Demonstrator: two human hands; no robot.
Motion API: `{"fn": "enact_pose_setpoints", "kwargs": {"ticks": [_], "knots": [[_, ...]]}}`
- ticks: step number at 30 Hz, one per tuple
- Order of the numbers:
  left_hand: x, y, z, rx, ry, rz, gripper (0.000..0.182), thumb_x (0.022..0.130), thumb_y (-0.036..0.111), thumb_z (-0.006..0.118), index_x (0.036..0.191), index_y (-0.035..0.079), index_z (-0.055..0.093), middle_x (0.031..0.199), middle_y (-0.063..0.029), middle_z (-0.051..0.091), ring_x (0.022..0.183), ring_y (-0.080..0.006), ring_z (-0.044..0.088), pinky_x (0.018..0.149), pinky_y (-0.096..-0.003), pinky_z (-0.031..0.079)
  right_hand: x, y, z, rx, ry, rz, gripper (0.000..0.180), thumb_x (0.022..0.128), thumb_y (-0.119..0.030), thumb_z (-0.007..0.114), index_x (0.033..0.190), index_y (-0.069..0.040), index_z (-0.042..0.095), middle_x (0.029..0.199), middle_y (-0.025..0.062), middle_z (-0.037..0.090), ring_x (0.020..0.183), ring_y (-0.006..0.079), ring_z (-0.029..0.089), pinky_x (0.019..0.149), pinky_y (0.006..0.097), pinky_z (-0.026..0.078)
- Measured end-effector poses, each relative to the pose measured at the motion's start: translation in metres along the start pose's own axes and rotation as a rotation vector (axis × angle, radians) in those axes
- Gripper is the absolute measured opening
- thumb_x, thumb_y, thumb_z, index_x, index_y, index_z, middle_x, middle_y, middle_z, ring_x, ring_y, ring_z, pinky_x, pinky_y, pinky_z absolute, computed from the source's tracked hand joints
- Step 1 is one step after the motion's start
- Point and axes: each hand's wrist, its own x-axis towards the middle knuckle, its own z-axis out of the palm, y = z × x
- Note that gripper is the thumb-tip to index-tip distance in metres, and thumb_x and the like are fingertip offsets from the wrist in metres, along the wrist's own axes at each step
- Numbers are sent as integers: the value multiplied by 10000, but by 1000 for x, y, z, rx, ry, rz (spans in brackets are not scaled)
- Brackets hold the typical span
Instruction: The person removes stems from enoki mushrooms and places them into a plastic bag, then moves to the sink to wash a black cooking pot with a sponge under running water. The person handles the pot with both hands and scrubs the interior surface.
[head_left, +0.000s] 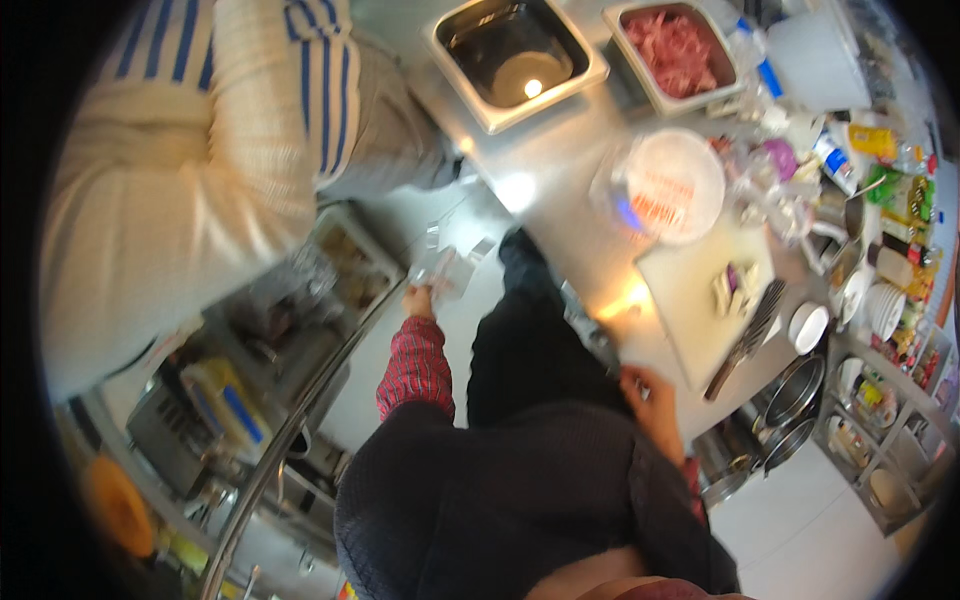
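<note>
My left hand (418, 301), in a red plaid sleeve, grips a clear plastic bag (450, 276) above the floor. Inside the bag, pinkish contents look blurred. At the metal worktop's near edge is my right hand (651, 401), its fingers bent; whether it holds anything is unclear. Beside it on the worktop lies a white cutting board (679, 315) with pale and purple vegetable pieces (733, 289). A knife (750, 334) with a dark, patterned blade rests along the board's right edge. Above the board stands a round translucent plastic tub (675, 186) bearing red writing.
A person (180, 202) in a cream garment stands at the left, near a rack with trays (360, 262). Metal pans, one of dark liquid (517, 56) and one of raw meat (671, 52), stand on the worktop. Bottles, a small white bowl (808, 328) and pots (795, 390) are at the right.
</note>
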Motion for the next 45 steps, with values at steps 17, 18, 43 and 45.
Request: {"fn": "enact_pose_setpoints", "kwargs": {"ticks": [17, 18, 43, 45], "knots": [[-295, 295, -8, -514, -1386, 363, 170, 871, 96, 612, 1025, 55, 553, 1100, -84, 619, 1062, -228, 620, 935, -421, 523, 60, -72, -58, 702, -269, -372, 516, 908, -435, 679, 1193, -6, 672, 1154, 90, 681, 1102, 176, 594, 970, 340, 433], [-300, 300, -1, -479, -1439, 340, 159, 872, 86, 608, 1018, 55, 553, 1096, -76, 615, 1068, -213, 615, 947, -402, 515, 54, -66, -62, 750, -254, -370, 477, 912, -410, 684, 1179, -14, 679, 1138, 86, 686, 1079, 167, 601, 950, 336, 445], [-408, 267, 150, 164, -1386, 1058, 120, 904, 62, 710, 942, 37, 600, 838, -19, 652, 807, -88, 614, 725, -249, 501, 27, 9, -72, 1572, 200, -302, 122, 891, -122, 740, 856, -29, 669, 820, 35, 665, 734, 104, 591, 685, 253, 486], [-405, 274, 151, 0, -1408, 944, 84, 924, 65, 683, 935, 38, 603, 849, -28, 658, 824, -106, 630, 777, -274, 519, 30, 32, -70, 1361, 456, -231, 117, 884, -117, 737, 814, -40, 684, 766, 25, 658, 677, 85, 569, 614, 242, 465]]}}
